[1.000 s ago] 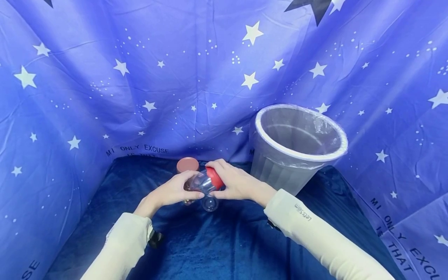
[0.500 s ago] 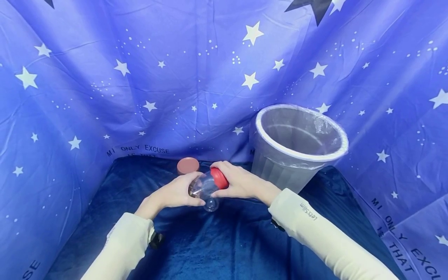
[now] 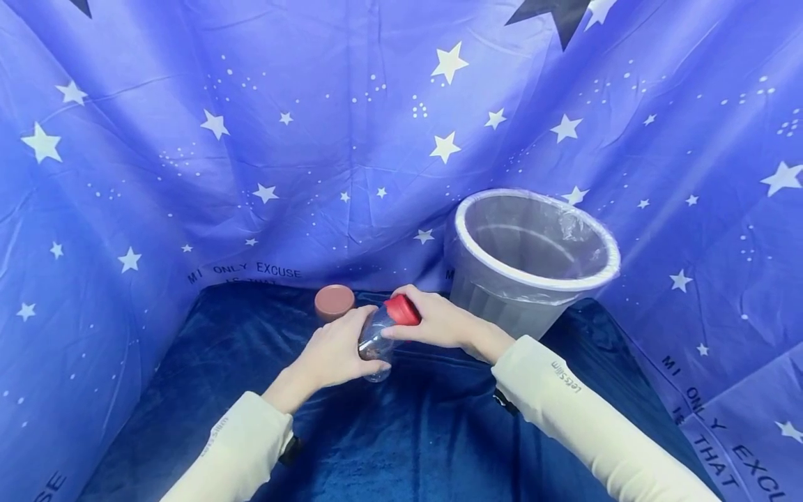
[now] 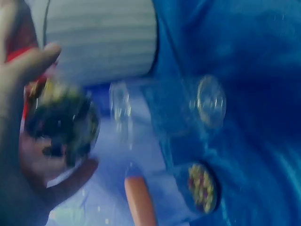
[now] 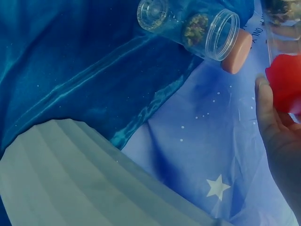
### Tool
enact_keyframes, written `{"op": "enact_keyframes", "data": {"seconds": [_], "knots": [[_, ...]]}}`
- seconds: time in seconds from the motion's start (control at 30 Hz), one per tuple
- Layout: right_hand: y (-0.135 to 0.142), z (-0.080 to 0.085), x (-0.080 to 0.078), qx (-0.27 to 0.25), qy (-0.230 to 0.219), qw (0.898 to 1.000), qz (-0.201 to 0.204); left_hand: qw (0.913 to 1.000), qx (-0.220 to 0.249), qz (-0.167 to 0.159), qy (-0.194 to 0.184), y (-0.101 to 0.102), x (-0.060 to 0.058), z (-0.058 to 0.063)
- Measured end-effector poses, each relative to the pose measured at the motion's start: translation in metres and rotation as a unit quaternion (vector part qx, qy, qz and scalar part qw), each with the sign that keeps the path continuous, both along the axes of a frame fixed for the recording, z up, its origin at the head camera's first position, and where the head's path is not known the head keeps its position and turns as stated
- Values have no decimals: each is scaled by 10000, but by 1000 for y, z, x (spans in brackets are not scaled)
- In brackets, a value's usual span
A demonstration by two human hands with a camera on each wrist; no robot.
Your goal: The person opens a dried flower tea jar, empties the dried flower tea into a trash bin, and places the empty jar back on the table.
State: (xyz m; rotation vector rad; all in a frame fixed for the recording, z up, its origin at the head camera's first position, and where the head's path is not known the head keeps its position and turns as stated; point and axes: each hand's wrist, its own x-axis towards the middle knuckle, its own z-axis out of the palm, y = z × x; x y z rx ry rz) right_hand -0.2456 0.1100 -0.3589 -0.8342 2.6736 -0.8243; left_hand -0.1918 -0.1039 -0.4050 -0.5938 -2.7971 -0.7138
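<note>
A clear plastic jar (image 3: 375, 340) with dark and yellowish dried bits inside is held up between both hands, tilted. Around its body curls my left hand (image 3: 339, 348). My right hand (image 3: 436, 322) grips the red lid (image 3: 403, 310) at its upper right end; in the right wrist view thumb and fingers hold that red lid (image 5: 286, 84). Below the held jar stands a clear jar without a lid (image 4: 162, 106), mostly hidden in the head view. A jar with a pink lid (image 3: 334, 301) stands just behind the left hand, its mixed dried contents (image 4: 202, 188) showing at the bottom.
At the back right stands a grey ribbed trash bin (image 3: 502, 307) lined with a clear bag. A dark blue cloth (image 3: 426, 432) covers the table. Purple-blue star-printed curtains (image 3: 314, 153) enclose the back and sides.
Both hands have shifted right with the red-lidded jar, which now stands more steeply. The pink-lidded jar, the lidless jar and the bin stay in place.
</note>
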Motion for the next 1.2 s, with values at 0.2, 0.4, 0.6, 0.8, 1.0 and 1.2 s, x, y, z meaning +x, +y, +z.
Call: {"op": "enact_keyframes", "data": {"seconds": [0.2,0.4,0.6,0.8,1.0,1.2], "knots": [[1,-2,4,-10,-223,9989,-403,9956,213,634,649,18,9,-11],[1,-7,7,48,-98,9962,-859,9898,-26,790,1182,30,13,-20],[0,-7,6,77,-390,9913,-1256,9837,-286,923,1516,39,12,-25],[1,-1,8,202,-1181,9771,-1759,9799,-412,912,1724,43,11,-25],[5,-2,8,134,-774,9788,-1891,9769,-339,900,1910,47,10,-22],[7,-6,10,309,215,9811,-1898,9825,-152,871,1637,49,11,-17]]}}
